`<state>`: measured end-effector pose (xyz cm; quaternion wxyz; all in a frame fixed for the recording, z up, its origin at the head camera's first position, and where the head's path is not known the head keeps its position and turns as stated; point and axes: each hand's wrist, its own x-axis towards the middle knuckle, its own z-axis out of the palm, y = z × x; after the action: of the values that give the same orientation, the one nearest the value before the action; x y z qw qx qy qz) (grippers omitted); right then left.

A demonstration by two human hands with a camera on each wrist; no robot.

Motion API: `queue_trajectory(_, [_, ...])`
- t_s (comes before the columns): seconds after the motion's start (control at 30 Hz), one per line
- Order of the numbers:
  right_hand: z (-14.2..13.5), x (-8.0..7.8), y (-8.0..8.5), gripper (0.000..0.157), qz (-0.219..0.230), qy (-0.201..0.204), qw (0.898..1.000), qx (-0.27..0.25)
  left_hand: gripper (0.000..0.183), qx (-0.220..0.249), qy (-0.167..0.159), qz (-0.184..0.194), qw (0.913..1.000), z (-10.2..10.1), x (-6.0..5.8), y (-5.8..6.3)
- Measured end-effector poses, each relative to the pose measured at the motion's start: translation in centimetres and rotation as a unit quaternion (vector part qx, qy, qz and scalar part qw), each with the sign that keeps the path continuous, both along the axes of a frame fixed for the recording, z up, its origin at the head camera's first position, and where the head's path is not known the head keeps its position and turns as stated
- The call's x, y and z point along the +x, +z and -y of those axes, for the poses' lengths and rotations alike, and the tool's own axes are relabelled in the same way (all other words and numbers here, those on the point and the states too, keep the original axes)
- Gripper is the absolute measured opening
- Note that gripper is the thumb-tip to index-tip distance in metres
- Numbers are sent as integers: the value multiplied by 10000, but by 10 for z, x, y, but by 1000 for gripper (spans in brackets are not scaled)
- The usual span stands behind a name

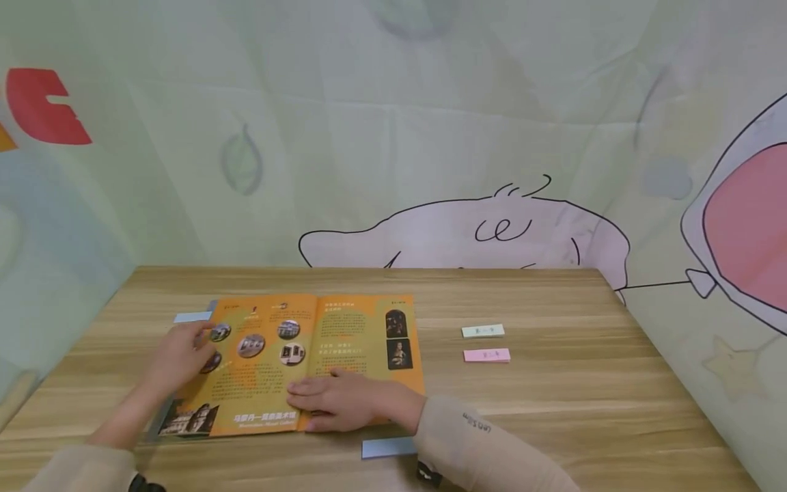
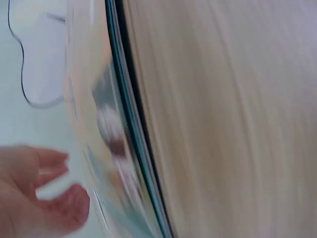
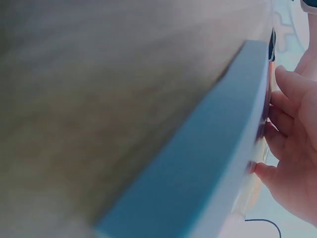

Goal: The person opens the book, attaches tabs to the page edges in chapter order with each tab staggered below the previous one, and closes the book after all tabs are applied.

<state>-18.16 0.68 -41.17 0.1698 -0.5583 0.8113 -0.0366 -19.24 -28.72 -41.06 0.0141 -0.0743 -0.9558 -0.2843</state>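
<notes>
An open magazine (image 1: 344, 335) with orange and yellow-green pages lies on the wooden table. My left hand (image 1: 181, 359) is at the left page's outer edge, fingertips beside a round photo. In the left wrist view, the left hand (image 2: 42, 193) has a gap between its thumb and bent fingers, with nothing visible in it. Flat across the lower middle of the pages, near the fold, rests my right hand (image 1: 344, 400). A blue strip (image 1: 389, 448) lies below the magazine, partly hidden by the right sleeve; it looms large in the right wrist view.
Another pale blue strip (image 1: 192, 317) lies at the magazine's upper left, beyond the left hand. To the right sit a pale green strip (image 1: 482, 331) and a pink strip (image 1: 486, 355), both with writing. Behind the table (image 1: 553, 410) hangs a printed cloth (image 1: 344, 137).
</notes>
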Motion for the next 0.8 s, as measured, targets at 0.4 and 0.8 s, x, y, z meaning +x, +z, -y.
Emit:
queue_trajectory(0.4, [2,-6,4,54,511,9,9985,198,41,-810,-2455,-245,9657,-80,0,0])
queue_trajectory(0.8, [2,-8,4,57,1058,-15,9942,178,38,-929,-2213,-255,9704,-93,-31,-2])
